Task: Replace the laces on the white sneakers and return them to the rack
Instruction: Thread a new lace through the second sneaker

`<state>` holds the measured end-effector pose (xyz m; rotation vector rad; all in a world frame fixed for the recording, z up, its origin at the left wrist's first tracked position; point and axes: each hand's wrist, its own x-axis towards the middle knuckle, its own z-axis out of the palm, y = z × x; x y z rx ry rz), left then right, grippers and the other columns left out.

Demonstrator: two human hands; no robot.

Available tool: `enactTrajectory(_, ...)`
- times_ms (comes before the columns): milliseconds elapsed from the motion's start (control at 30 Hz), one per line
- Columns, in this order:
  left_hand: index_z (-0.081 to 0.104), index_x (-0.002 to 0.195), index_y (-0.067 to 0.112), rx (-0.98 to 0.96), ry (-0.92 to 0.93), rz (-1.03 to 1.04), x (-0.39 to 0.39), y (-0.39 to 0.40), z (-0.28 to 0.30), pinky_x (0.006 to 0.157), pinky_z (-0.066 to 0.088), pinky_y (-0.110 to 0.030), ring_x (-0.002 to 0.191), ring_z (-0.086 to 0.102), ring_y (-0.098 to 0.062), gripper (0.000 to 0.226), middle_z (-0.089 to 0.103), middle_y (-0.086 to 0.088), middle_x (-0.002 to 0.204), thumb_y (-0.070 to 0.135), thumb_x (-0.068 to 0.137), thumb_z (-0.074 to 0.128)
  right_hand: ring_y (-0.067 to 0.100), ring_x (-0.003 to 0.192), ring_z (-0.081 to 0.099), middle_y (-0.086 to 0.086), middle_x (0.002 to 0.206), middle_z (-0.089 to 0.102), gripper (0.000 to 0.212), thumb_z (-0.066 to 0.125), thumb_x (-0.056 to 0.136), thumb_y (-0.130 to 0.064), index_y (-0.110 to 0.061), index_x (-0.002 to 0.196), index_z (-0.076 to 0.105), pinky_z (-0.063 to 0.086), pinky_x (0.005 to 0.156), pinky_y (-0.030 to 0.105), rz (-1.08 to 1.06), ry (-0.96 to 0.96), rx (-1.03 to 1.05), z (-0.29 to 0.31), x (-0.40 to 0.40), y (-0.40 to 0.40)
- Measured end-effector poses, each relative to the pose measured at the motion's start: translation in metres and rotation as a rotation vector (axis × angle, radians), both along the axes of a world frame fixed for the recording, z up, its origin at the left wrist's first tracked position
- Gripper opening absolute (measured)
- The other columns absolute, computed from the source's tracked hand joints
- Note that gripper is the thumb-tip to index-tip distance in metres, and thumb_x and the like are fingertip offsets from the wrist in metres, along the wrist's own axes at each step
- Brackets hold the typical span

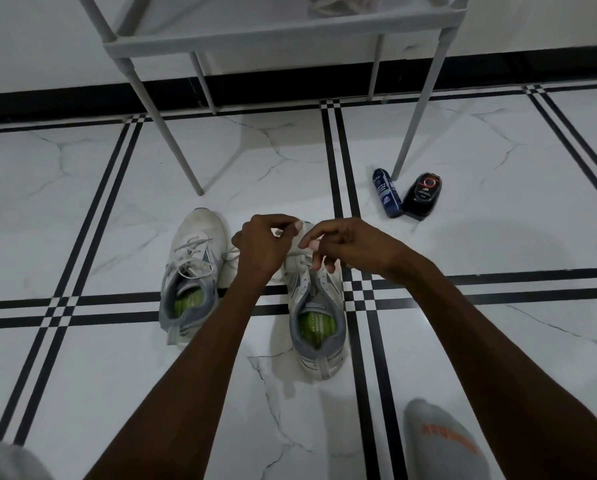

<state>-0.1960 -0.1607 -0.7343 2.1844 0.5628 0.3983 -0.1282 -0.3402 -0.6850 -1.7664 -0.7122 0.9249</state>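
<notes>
- Head view: left hand [260,245] and right hand [342,242] curl at centre frame, fingertips pinching lace over the right sneaker [316,317]; which eyelet, cannot tell
- Left sneaker [191,271] at centre left looks laced; this one seems unfinished; rack [283,39] at top awaits both
- Both sneakers lie lengthwise, toes toward the top of the frame, heels toward the bottom

Both bare forearms reach forward; the left hand [259,244] and right hand [338,244] meet, their fingers curled, pinching a thin white shoelace [299,233]
</notes>
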Motion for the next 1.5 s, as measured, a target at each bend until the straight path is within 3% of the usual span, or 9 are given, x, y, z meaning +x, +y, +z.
enactTrajectory(200,0.077,0.106,0.030,-0.020,-0.060,-0.047,-0.004,0.006,-0.011,0.100,0.050,-0.037,0.104,0.067,-0.004,0.026,0.075,0.013,0.106,0.044,0.085,0.075,0.016,0.080,0.075,0.002,0.095,0.078,0.018,0.062,0.097,-0.019,-0.004,0.106,0.069,0.055,0.070,0.016,0.000,-0.009,-0.085,-0.017,0.001,0.003)
enactTrajectory(300,0.071,0.104,0.026,0.031,-0.104,0.002,-0.016,0.006,-0.013,0.083,0.046,-0.028,0.094,0.061,-0.010,0.025,0.069,0.007,0.098,0.036,0.083,0.080,0.012,0.077,0.075,0.000,0.091,0.077,0.013,0.059,0.097,-0.014,-0.006,0.102,0.068,0.056,0.071,0.018,-0.048,-0.166,-0.138,-0.027,0.004,0.006)
enactTrajectory(433,0.068,0.077,0.025,-0.111,0.140,-0.077,-0.038,-0.010,-0.013,0.067,0.057,-0.032,0.065,0.064,-0.005,0.022,0.069,0.009,0.071,0.044,0.085,0.074,0.009,0.066,0.069,0.003,0.080,0.075,0.011,0.062,0.093,-0.012,-0.010,0.096,0.072,0.055,0.070,0.022,-0.124,-0.496,-0.181,-0.043,0.005,0.009)
enactTrajectory(600,0.068,0.110,0.024,-0.247,0.359,-0.331,-0.049,-0.019,-0.021,0.068,0.048,-0.008,0.081,0.059,-0.004,0.037,0.065,0.004,0.100,0.036,0.079,0.084,0.000,0.072,0.051,0.001,0.093,0.058,0.006,0.071,0.089,-0.017,-0.013,0.092,0.075,0.041,0.073,0.016,-0.123,-0.629,-0.156,-0.064,0.003,0.012)
enactTrajectory(800,0.063,0.120,0.027,-0.397,0.341,-0.335,-0.051,-0.007,-0.029,0.081,0.061,-0.033,0.095,0.062,-0.018,0.073,0.064,0.002,0.104,0.041,0.056,0.095,0.003,0.067,0.064,0.002,0.084,0.071,0.012,0.061,0.095,-0.008,-0.007,0.094,0.073,0.054,0.068,0.020,-0.275,-0.476,-0.061,-0.058,-0.003,0.010)
enactTrajectory(967,0.073,0.097,0.014,-0.102,0.204,-0.245,-0.048,-0.023,-0.025,0.072,0.058,-0.026,0.076,0.067,-0.015,0.033,0.072,-0.001,0.085,0.033,0.073,0.087,0.013,0.074,0.069,0.007,0.094,0.072,0.019,0.058,0.094,-0.001,-0.004,0.103,0.074,0.061,0.074,0.028,-0.272,-0.429,-0.114,-0.065,-0.002,0.007)
enactTrajectory(1100,0.079,0.096,0.010,0.029,0.014,-0.113,-0.045,-0.031,-0.033,0.073,0.053,-0.021,0.075,0.068,-0.013,0.014,0.077,-0.005,0.085,0.019,0.088,0.073,0.011,0.070,0.069,0.006,0.080,0.073,0.007,0.071,0.086,-0.004,-0.007,0.091,0.073,0.053,0.063,0.011,-0.357,-0.421,-0.094,-0.063,-0.001,0.004)
enactTrajectory(1233,0.080,0.101,0.016,-0.268,0.001,0.028,-0.040,-0.029,-0.040,0.077,0.056,-0.022,0.082,0.071,-0.004,0.013,0.078,0.005,0.090,0.021,0.092,0.071,0.000,0.069,0.061,0.002,0.080,0.072,0.005,0.072,0.084,-0.003,-0.007,0.085,0.075,0.042,0.067,0.002,-0.286,-0.451,-0.116,-0.063,-0.002,0.009)
enactTrajectory(1500,0.077,0.110,0.017,-0.638,0.016,0.034,-0.039,-0.025,-0.047,0.090,0.060,-0.044,0.100,0.072,-0.019,0.020,0.078,0.001,0.102,0.027,0.094,0.071,0.023,0.096,0.060,0.012,0.100,0.067,0.014,0.057,0.091,-0.008,-0.005,0.094,0.070,0.043,0.089,0.030,-0.178,-0.544,-0.254,-0.068,-0.001,0.026)
